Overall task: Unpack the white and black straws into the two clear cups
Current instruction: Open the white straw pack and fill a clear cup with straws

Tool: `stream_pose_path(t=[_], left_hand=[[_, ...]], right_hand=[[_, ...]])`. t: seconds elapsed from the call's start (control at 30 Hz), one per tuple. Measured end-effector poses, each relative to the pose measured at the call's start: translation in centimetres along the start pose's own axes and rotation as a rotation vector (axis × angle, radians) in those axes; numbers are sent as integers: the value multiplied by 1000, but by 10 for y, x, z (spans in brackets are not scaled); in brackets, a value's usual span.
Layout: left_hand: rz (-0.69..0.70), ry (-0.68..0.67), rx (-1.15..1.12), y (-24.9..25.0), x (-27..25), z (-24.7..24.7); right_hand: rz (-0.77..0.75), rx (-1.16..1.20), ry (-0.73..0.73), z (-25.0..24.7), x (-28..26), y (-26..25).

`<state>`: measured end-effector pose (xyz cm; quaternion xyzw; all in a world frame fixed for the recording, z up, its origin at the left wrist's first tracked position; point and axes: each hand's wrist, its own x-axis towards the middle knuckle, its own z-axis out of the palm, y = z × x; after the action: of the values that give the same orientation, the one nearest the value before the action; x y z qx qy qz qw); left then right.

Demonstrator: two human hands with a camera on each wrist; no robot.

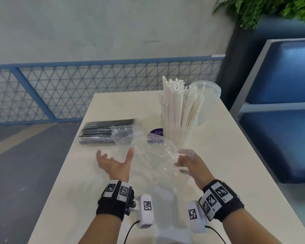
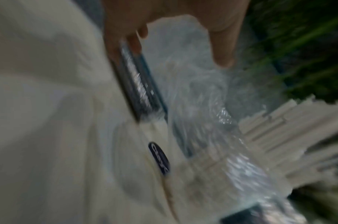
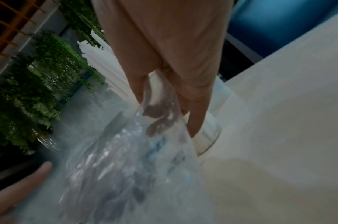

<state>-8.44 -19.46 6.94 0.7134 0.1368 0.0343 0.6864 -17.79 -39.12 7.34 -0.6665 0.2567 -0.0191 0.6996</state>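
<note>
With the right hand (image 1: 187, 162) pinching the empty wrapper (image 1: 155, 159) at mid-frame and the left hand (image 1: 114, 162) spread open beside it, the wrapper is best set aside clear of the black straws (image 1: 102, 132).

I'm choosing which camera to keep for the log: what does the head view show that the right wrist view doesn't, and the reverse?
Only the head view shows the black straws in their pack on the table, the second clear cup and the open left hand. Only the right wrist view shows the right hand up close, its fingers pinching the plastic. Both show the empty clear bag and the white straws.
</note>
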Motion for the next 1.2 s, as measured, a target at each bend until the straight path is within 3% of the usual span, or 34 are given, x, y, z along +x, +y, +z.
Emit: stream_pose_path(t=[0.07, 0.13, 0.2, 0.27, 0.43, 0.67, 0.77, 0.83, 0.93, 0.97, 1.03, 1.1, 1.2], left_hand=[[360, -3, 304, 5, 2, -8], [595, -210, 653, 10, 2, -4], [472, -422, 747, 12, -2, 7], [297, -496, 637, 11, -6, 18], [376, -466, 655, 2, -20, 36], [257, -416, 524, 2, -37, 63], [232, -486, 431, 3, -57, 86], [200, -549, 357, -1, -71, 104], [130, -599, 379, -9, -86, 126], [118, -605, 410, -13, -87, 132], [145, -642, 495, -18, -90, 139], [176, -677, 531, -23, -92, 145], [124, -698, 543, -27, -94, 154]], right_hand=[[2, -48, -46, -11, -5, 1], [2, -90, -97, -22, -10, 1], [0, -113, -121, -33, -14, 1], [3, -126, -112, -44, -17, 1], [-3, -201, -39, -86, -24, -1], [15, -229, 196, -164, -27, -6], [48, -371, 291, -192, -18, -5], [36, -593, 443, -207, -10, -4], [-142, -969, 642, -208, -11, -11], [-237, -1012, 608, -201, -15, -15], [-293, -1080, 375, -186, -19, -8], [-66, -1176, 140, -174, -16, 15], [257, -1292, -30, -173, -3, 51]])
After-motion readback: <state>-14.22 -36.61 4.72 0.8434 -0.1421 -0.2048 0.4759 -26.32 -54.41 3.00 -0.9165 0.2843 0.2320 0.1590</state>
